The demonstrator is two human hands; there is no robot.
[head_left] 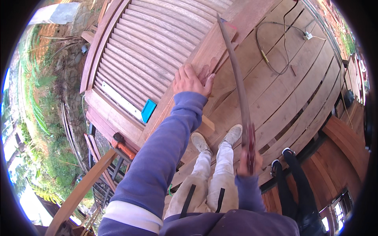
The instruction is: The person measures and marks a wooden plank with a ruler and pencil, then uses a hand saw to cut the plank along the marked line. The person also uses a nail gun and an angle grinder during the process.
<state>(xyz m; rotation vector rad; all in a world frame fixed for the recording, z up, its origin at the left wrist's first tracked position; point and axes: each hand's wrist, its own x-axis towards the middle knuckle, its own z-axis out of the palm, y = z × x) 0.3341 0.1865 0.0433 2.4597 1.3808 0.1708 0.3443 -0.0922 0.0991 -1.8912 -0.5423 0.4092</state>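
Note:
My left hand (192,81) is clamped over a short wooden plank (212,49), its fingers on one side and the thumb on the other. The plank lies along the frame of a slatted wooden louver panel (153,43). In my right hand (249,162) is the dark red handle of a handsaw (237,78). Its long blade points away from me, and the tip crosses the plank's far end. Whether the teeth touch the wood I cannot tell. Dark stains mark the plank beside my thumb.
A turquoise-handled tool (148,110) and a pale metal strip (122,101) lie on the panel. An orange power tool (123,146) rests at its near left corner. A cable (271,72) loops over the plank floor (283,102). Another person's legs (293,181) stand at right.

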